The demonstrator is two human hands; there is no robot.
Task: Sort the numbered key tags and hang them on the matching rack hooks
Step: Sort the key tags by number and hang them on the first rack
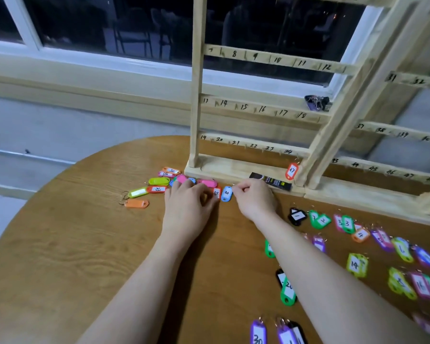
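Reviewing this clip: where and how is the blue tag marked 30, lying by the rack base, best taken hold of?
Probably by its long side edges. The blue tag marked 30 lies flat on the table, label up, between the left hand and right hand. Come from above with a thumb-and-finger grip across its narrow width; its ring end is hidden under the right hand.

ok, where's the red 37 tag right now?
Head view, right of centre: the red 37 tag hangs from the hook under 24 on the rack, above the right hand.
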